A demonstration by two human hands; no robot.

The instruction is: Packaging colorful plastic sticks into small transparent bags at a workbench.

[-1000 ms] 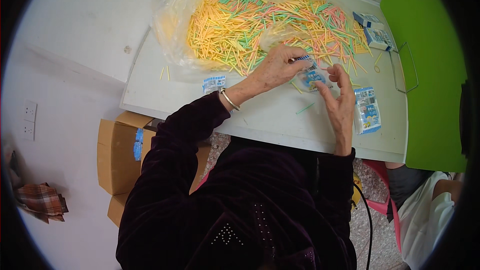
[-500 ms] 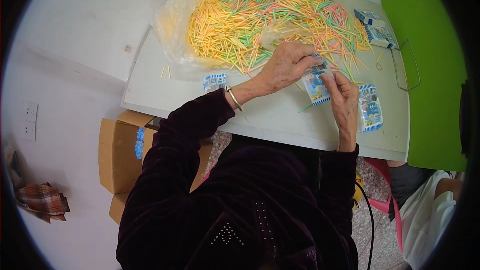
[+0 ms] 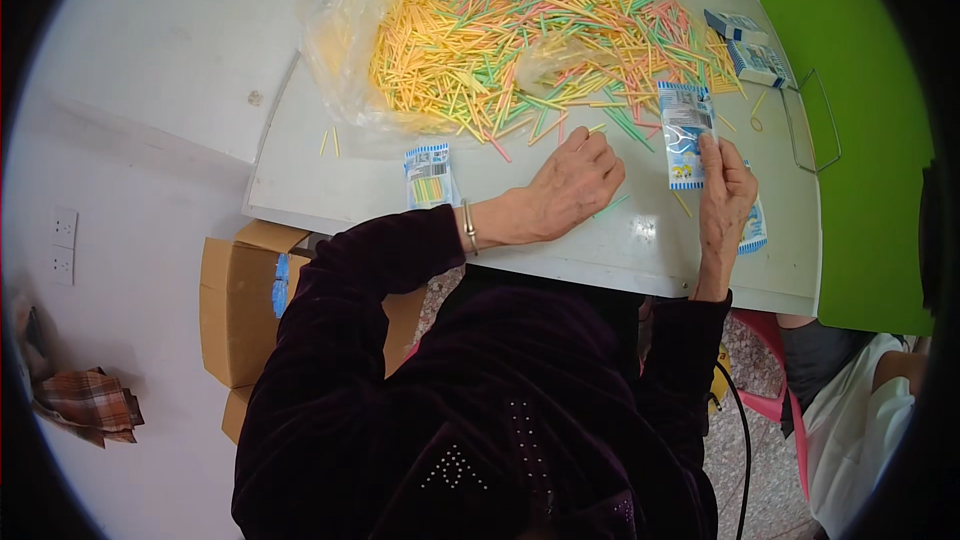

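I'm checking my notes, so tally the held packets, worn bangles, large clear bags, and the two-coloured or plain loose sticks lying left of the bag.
Packet in the right hand: 1
Bangle: 1
Large clear bag: 1
Loose yellow sticks, far left: 2
Total: 5

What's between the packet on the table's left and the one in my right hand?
Your left hand, with loose sticks just beyond it, as the head view shows.

L hand [image 3: 577, 188] curled over, contents unclear; R hand [image 3: 727, 198] covers pts of held pkt [image 3: 684, 135] & lower pkt [image 3: 755, 227]; box [image 3: 235, 320] partly behind L sleeve [image 3: 400, 238].
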